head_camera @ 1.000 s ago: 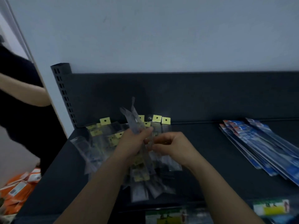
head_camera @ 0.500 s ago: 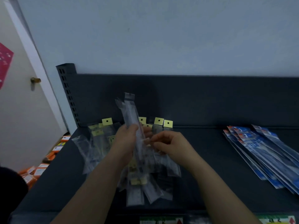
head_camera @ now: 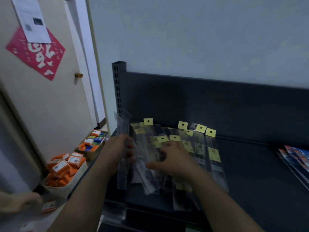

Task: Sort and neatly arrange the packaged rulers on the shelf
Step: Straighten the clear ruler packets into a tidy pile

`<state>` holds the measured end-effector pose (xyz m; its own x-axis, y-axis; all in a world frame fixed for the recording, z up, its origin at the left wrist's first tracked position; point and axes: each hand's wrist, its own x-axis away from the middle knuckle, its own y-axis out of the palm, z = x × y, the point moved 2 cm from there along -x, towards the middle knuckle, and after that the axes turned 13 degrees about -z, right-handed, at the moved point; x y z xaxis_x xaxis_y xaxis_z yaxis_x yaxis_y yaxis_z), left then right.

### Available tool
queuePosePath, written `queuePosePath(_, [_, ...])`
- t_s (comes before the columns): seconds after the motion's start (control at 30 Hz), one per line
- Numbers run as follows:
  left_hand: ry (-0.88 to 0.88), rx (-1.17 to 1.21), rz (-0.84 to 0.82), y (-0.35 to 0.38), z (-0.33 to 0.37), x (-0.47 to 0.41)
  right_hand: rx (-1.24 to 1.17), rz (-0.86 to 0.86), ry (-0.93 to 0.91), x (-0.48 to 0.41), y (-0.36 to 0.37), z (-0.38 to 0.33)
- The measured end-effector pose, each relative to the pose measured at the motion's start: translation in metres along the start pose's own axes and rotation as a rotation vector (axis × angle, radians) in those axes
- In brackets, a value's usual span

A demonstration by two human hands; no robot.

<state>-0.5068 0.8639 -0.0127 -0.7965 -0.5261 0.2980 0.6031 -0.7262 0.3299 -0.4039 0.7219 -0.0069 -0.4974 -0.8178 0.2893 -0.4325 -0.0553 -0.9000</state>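
Many ruler packs (head_camera: 212, 154) on shelf (head_camera: 250, 173), blue packets (head_camera: 297, 158) right, orange boxes (head_camera: 66, 166) left.

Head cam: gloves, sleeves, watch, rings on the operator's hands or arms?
None visible: left hand and right hand are ungloved, with no rings or watch discernible; both forearms are bare to the frame edge, no sleeve in view. Slight blur.
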Motion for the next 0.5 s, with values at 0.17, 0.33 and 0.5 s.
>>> queuePosePath(0.17, [-0.021,-0.036,-0.022,-0.008,-0.016,0.003,0.046,0.092,0.086,-0.008,0.014,-0.013])
queuePosePath(0.33, [0.002,0.069,-0.092,-0.010,-0.018,0.010,-0.234,0.154,0.059,-0.012,0.008,-0.017])
queuePosePath(0.5, [0.012,0.138,-0.161,-0.012,-0.017,0.018,-0.510,0.307,0.029,-0.004,0.003,-0.024])
